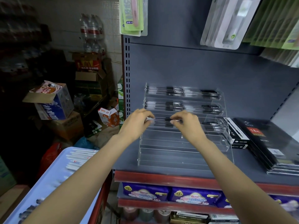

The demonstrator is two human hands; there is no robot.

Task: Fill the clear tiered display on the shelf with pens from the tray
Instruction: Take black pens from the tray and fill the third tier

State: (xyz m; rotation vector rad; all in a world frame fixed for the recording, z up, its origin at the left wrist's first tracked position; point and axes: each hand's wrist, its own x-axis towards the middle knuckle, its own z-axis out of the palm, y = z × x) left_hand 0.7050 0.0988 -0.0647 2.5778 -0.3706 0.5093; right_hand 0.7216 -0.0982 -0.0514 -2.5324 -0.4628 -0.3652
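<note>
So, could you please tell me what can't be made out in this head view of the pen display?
- Pen count in the hands: motion blur hides how many the left hand and right hand pinch.
- Tray: cut off by the bottom edge, partly covered by the left forearm, its near pens blurred.
- Clear tiered display: lower tiers' contents are unclear through glare.
- Black boxes: print too small.

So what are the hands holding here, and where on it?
A clear-barrelled black pen, pinched at its two ends by left hand and right hand.
</note>
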